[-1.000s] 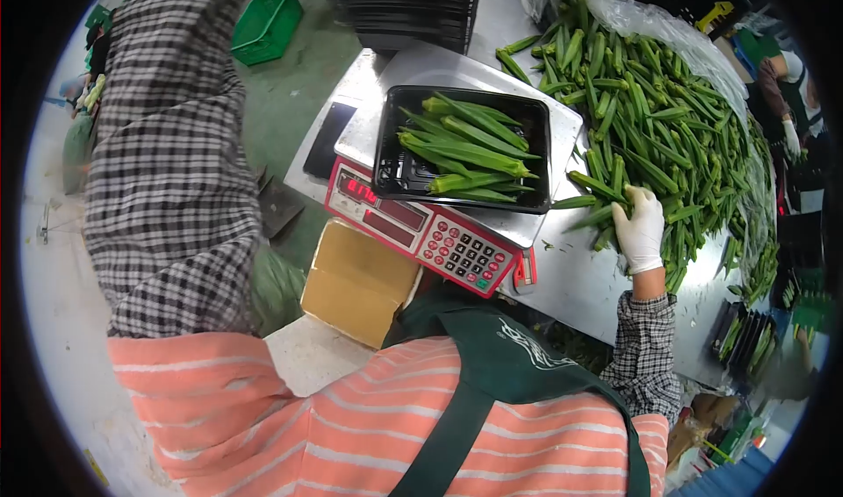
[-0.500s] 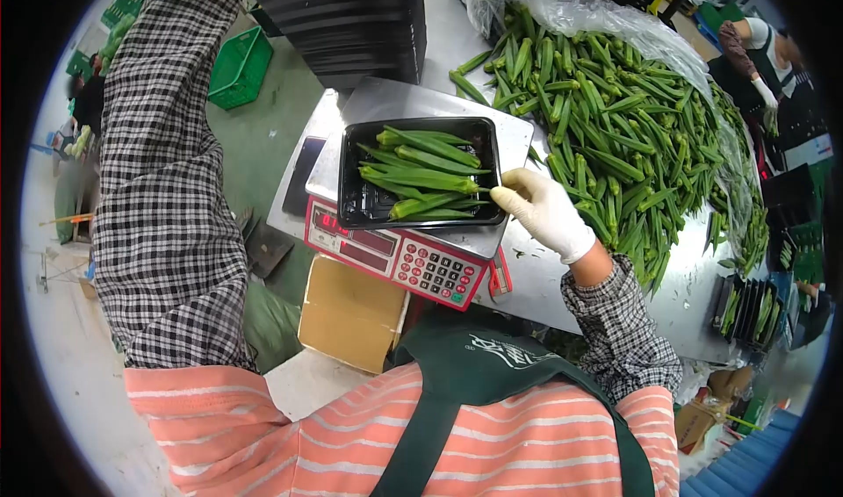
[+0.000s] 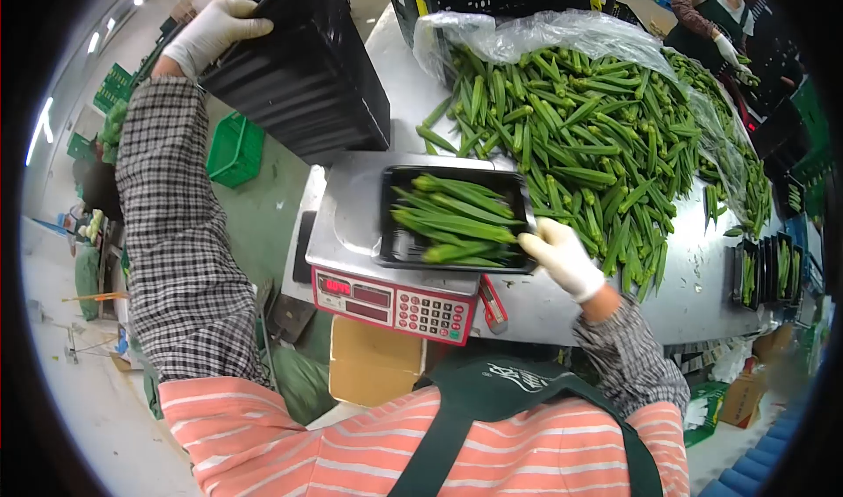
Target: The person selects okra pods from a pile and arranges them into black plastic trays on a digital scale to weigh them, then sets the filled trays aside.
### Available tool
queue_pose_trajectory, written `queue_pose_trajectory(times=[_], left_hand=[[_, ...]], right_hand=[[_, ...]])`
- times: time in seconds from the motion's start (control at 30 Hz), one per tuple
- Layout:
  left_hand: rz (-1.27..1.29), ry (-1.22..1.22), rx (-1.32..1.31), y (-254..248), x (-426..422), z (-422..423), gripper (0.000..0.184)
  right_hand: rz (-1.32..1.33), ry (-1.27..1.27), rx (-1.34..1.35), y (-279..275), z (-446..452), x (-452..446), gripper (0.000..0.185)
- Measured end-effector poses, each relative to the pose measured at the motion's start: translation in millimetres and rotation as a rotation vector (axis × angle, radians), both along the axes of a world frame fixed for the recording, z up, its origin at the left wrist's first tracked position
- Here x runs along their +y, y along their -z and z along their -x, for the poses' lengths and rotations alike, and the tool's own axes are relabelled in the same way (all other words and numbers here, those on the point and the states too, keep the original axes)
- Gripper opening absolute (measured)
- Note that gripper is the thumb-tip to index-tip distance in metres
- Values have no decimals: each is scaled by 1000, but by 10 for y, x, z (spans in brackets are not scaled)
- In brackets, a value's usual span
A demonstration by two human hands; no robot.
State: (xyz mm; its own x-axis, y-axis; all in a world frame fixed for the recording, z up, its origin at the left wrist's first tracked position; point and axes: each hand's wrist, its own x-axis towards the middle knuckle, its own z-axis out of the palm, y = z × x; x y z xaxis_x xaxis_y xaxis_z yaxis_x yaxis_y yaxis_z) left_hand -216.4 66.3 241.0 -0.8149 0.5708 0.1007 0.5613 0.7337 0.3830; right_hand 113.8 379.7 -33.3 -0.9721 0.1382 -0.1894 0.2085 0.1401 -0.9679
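Observation:
My right hand [image 3: 564, 260], in a white glove, pinches the right edge of a black plastic tray [image 3: 386, 242]. Okra pods [image 3: 457, 216] lie side by side in that tray, which sits over the right part of the steel plate of a red digital scale [image 3: 395, 308]. Up at the left, my gloved left hand [image 3: 219, 36] grips the top edge of a tall stack of black trays [image 3: 303, 80]. Its fingertips are partly hidden at the rim. To the right of the scale spreads a big heap of loose okra [image 3: 580, 146].
Clear plastic sheeting [image 3: 562, 32] borders the heap on the steel table [image 3: 685, 308]. A red-handled tool [image 3: 493, 308] lies beside the scale. Filled trays [image 3: 773, 269] stand at the right. A green crate [image 3: 234, 150] is on the floor. Another person [image 3: 716, 23] works at the far right.
The okra tray has shifted right across the scale with my right hand. My left hand has come into view at the tray stack. The camera view has tilted upward.

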Motion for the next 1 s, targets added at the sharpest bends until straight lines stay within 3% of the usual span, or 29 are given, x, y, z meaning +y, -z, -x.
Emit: queue_pose_trajectory(times=[0.07,0.1,0.17,0.23,0.27,0.3,0.33,0.43,0.5,0.53,0.6,0.77,0.83,0.93,1.0], left_hand=[[-65,-93,183,11,38,-57,42],[47,-112,371,10,47,-43,43],[131,-151,494,7,88,-128,48],[223,-188,606,13,124,-202,56],[293,-232,570,6,126,-178,59],[280,-245,573,20,119,-180,60],[267,-258,575,35,127,-195,60],[271,-241,783,-9,240,-300,66],[180,-116,808,-123,431,-594,57],[13,32,965,-57,467,-682,46],[8,105,845,-22,735,-1261,39],[6,459,703,1066,900,-2178,36],[14,409,573,1643,766,-2374,35],[246,292,464,2339,481,-2508,40],[238,251,424,2367,502,-2599,42]], right_hand=[[-150,70,33,-47,-302,325,23],[-81,137,20,-190,-470,407,23],[-264,242,13,-31,-818,777,22],[11,438,-42,5,-1141,976,19],[-106,485,-24,16,-1331,1144,18],[4,539,18,284,-1572,1394,18],[78,617,14,-23,-1665,1287,20],[66,750,34,111,-2179,1652,21],[76,847,53,166,-2527,1938,20],[85,896,65,288,-2751,2079,20],[89,1047,38,444,-3131,2319,16],[61,1320,26,499,-3572,2489,13],[78,1379,16,563,-3703,2548,13],[103,1434,26,729,-3839,2676,12],[117,1443,29,870,-3860,2802,12]])
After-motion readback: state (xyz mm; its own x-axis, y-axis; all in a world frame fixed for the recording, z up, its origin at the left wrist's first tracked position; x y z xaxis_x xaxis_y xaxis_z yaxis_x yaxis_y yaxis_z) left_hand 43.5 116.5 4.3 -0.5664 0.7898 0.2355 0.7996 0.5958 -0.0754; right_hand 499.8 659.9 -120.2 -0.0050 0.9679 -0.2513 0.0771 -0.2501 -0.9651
